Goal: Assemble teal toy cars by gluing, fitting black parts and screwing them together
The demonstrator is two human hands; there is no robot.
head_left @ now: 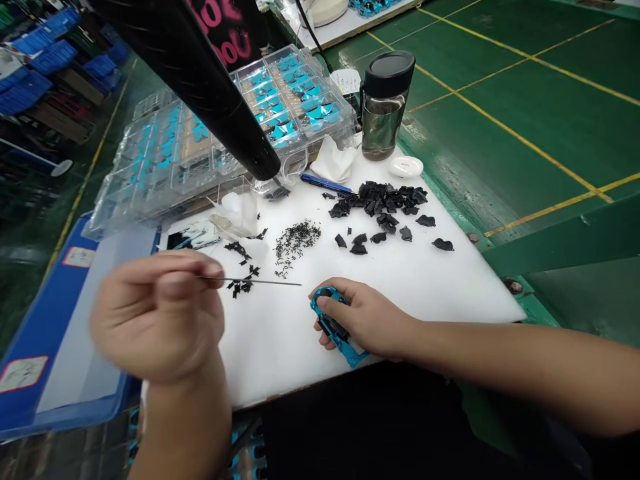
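Raised at the left over the worktable, my left hand (160, 320) pinches a thin metal rod (265, 282) between thumb and fingers. The rod points right, toward my right hand (370, 317). That hand is closed around a blue plastic housing (347, 350) with black parts in it, thumb pressed on its upper end, near the table's front edge. Beyond the rod lies a pile of tiny black screws (297, 240). Small black strips (243, 285) are scattered beside my left hand. A heap of black plastic pieces (385, 203) sits farther back.
A black electric screwdriver (225, 107) hangs over the white board (440, 293). Clear compartment boxes (195, 157) of blue parts stand behind, beside a drink bottle (385, 113). A blue pen (327, 185) and white oval item (406, 167) lie nearby. At left is a blue bin (75, 417).
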